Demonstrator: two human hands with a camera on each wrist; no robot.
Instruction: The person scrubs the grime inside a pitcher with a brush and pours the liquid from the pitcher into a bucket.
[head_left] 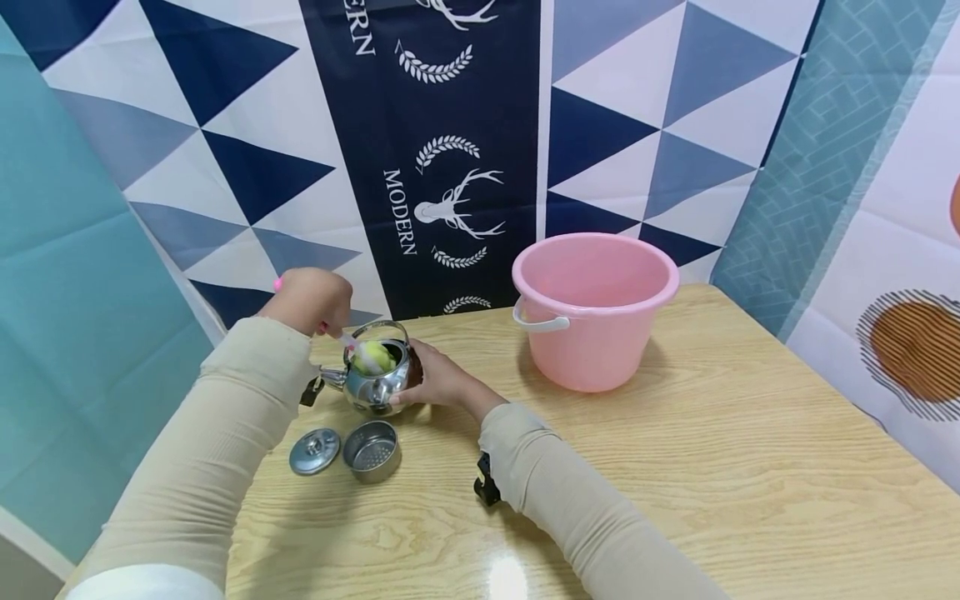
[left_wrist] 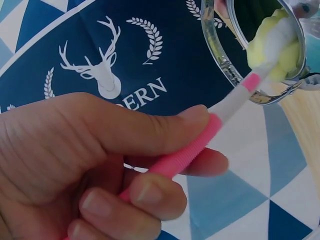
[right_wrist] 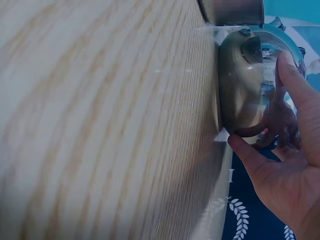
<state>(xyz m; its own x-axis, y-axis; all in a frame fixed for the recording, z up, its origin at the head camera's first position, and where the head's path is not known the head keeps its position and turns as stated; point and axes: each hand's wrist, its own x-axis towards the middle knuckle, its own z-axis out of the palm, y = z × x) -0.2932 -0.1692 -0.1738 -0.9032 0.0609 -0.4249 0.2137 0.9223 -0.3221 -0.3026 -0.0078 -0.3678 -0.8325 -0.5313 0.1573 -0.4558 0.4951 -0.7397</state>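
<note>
- Beige left sleeve (head_left: pixel 217 450) and beige right sleeve (head_left: pixel 600 508) reach in over the near side of the wooden table (head_left: pixel 750 425), the left one hiding much of the table's left edge.
- Black device (head_left: pixel 487 483) sits under the right wrist.
- Round metal lid (head_left: pixel 315 451) lies flat, knob up, toward the table's left edge.
- Metal strainer basket (head_left: pixel 375 477), its bottom pierced with small holes, stands upright just beside the lid, on the side away from that left edge.
- Shiny metal kettle (head_left: pixel 371 393) stands beyond both, toward the table's far left corner, its top uncovered, its arched handle (head_left: pixel 382 325) raised and its spout (head_left: pixel 332 377) toward the left edge.
- Right hand (head_left: pixel 442 377) grasps the kettle's body from the side away from the spout, thumb to the front; the hand is mirrored in the metal.
- Pink-and-white brush (left_wrist: pixel 192 147) slants down into the kettle, its yellow-green head (head_left: pixel 375 360) in the opening.
- Left hand (head_left: pixel 315 300) grips the brush's pink part between thumb and fingers, above the kettle.
- Pink bucket (head_left: pixel 592 354) stands upright near the far edge, toward the far right corner, its pale handle (head_left: pixel 542 324) hanging against the outside.
- Patterned cloth (head_left: pixel 465 200) with deer heads and triangles hangs behind the far edge.
</note>
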